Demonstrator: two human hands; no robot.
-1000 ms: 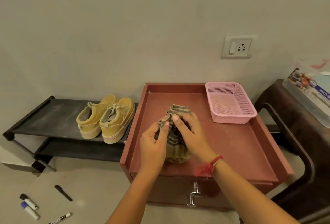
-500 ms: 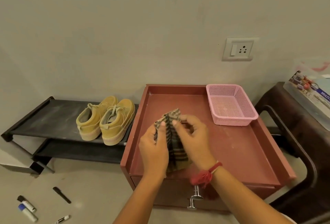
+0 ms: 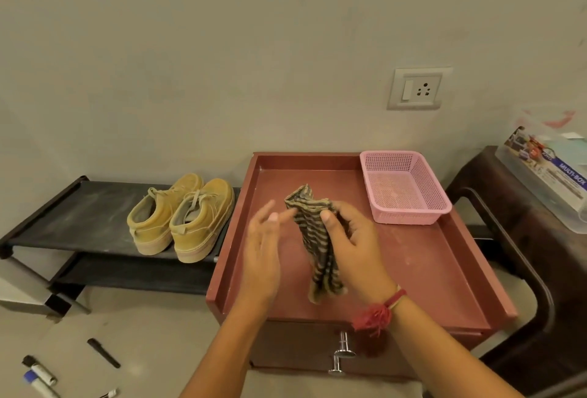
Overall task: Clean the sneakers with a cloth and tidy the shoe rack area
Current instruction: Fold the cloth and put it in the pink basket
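While the left hand (image 3: pixel 262 250) hangs slack and unclenched, the right hand's (image 3: pixel 352 245) grip bunches a limp striped cloth (image 3: pixel 313 238).

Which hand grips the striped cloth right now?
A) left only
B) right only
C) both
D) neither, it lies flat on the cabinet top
B: the right hand pinches the striped cloth near its top, so it hangs over the red cabinet top, while the left hand is open beside it with fingers spread, off the fabric.
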